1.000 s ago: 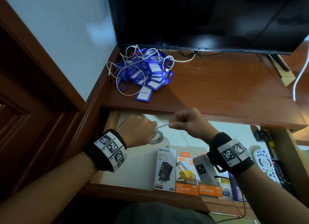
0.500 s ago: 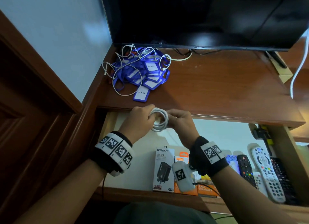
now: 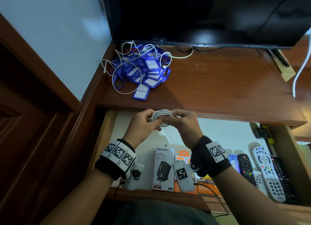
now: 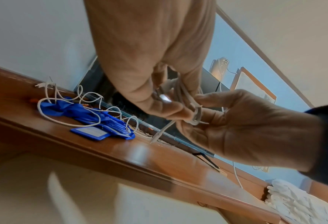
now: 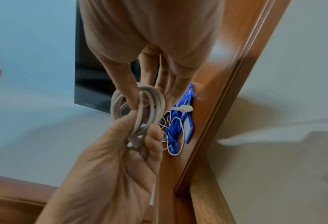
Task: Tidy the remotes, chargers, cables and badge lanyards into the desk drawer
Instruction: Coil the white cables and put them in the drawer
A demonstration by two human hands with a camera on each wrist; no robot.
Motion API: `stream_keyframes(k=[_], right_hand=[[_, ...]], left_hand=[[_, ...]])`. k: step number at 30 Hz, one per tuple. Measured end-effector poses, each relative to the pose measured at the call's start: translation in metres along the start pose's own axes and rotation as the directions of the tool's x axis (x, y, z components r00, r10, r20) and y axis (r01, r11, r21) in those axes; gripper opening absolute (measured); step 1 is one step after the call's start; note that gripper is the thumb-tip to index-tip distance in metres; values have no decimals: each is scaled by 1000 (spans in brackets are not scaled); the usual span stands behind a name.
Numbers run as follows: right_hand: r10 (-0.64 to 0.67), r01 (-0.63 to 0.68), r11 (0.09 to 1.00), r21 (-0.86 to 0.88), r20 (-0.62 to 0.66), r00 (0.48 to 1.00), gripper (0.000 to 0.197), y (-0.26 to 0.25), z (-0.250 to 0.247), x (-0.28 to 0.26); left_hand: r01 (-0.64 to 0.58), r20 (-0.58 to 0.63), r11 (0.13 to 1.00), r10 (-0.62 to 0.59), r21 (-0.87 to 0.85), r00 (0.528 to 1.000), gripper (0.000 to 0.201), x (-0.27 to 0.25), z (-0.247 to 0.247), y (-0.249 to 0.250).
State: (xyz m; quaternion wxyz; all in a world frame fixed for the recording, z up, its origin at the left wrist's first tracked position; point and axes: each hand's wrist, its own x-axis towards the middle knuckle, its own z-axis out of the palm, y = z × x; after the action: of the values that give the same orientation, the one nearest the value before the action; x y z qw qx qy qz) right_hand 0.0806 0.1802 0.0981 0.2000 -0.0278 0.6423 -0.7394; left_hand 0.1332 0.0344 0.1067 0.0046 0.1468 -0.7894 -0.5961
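A white cable (image 3: 161,114), wound into a small coil, is held between both hands just above the open drawer (image 3: 227,134), at the desk's front edge. My left hand (image 3: 148,122) grips the coil's left side and my right hand (image 3: 180,119) pinches its right side. In the left wrist view the cable (image 4: 186,98) has one loose end hanging down. In the right wrist view the coil (image 5: 140,106) loops round my right thumb. Blue badge lanyards (image 3: 144,71), tangled with thin white cables (image 3: 117,85), lie on the desk's back left corner.
Charger boxes (image 3: 162,169) stand in the drawer's front middle. Several remotes (image 3: 267,171) lie at its right end. A black TV (image 3: 202,14) stands at the back of the desk (image 3: 218,83), and a white cord (image 3: 301,70) hangs at the right.
A second ago my right hand held the cable's end stretched out from the coil. The end is now wound in, and both hands have come together and risen to the desk edge.
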Motion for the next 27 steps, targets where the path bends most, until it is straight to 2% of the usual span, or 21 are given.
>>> stream_keyframes(k=[5, 10, 12, 16, 21, 27], right_hand=[[-2, 1, 1000, 8, 27, 1000, 21, -1, 1, -2], [42, -42, 998, 35, 8, 999, 16, -3, 3, -2], [65, -64, 997, 39, -9, 998, 7, -5, 5, -2], [63, -63, 998, 27, -23, 998, 12, -6, 8, -1], [41, -40, 998, 52, -16, 999, 16, -5, 10, -2], [62, -62, 996, 71, 9, 998, 12, -3, 9, -5]], left_hand=[[27, 83, 998, -22, -59, 996, 19, -5, -9, 5], [3, 133, 1000, 0, -24, 991, 18, -6, -12, 6], [-24, 115, 999, 21, 31, 993, 18, -8, -10, 6], [-68, 32, 998, 67, 13, 997, 19, -8, -7, 10], [20, -7, 996, -21, -83, 1000, 32, 0, -9, 14], [90, -4, 993, -90, -72, 996, 33, 0, -6, 15]])
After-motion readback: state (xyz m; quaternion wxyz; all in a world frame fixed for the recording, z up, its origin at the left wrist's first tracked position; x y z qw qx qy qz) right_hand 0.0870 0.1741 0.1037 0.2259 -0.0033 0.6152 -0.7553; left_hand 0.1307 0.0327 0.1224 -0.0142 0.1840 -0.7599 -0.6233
